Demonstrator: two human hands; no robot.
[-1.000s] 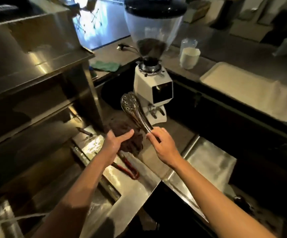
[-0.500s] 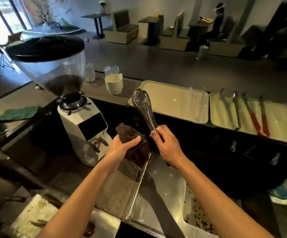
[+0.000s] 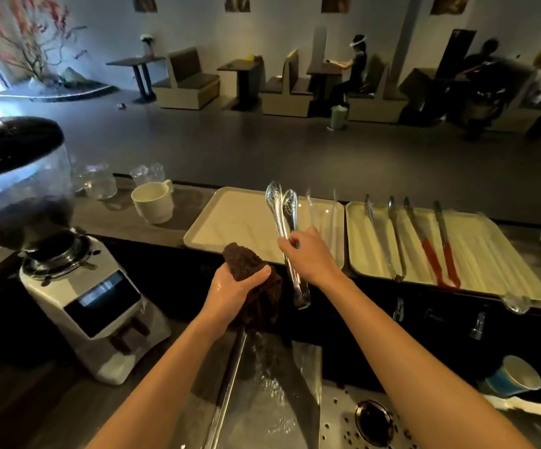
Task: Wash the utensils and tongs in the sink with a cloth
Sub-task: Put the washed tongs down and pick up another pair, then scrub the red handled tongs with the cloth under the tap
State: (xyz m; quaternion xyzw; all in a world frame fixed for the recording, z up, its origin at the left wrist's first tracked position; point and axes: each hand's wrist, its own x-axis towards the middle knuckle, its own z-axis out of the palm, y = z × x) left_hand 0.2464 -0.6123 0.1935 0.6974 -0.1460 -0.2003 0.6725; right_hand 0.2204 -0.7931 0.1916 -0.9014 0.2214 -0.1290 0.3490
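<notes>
The fingers (image 3: 284,247) of the right hand (image 3: 311,257) were curled around the middle of a pair of perforated steel tongs (image 3: 290,207), holding them nearly upright, heads up and hinge end down, while the left hand (image 3: 230,291) gripped a wet dark-brown cloth (image 3: 249,264) bunched tight in its fist. The lower arms of the tongs hung just beside the cloth's right edge; whether the two touched could not be told. Water appeared to fall from the cloth into the steel sink (image 3: 306,367) below both hands. The step in hand looked to be the wiping of these tongs, or its very end. The next move would call either for closing the cloth around the arms and drawing it along them, or, if they were clean, for reaching forward to lay them down. Beyond the hands, on the tabletop (image 3: 191,202), a cream tray (image 3: 227,222) lay behind the raised heads, and a second tray (image 3: 483,251) to its right held steel tongs (image 3: 395,241) and red-handled tongs (image 3: 429,251). A white coffee grinder (image 3: 94,303) stood to the left of the sink.
</notes>
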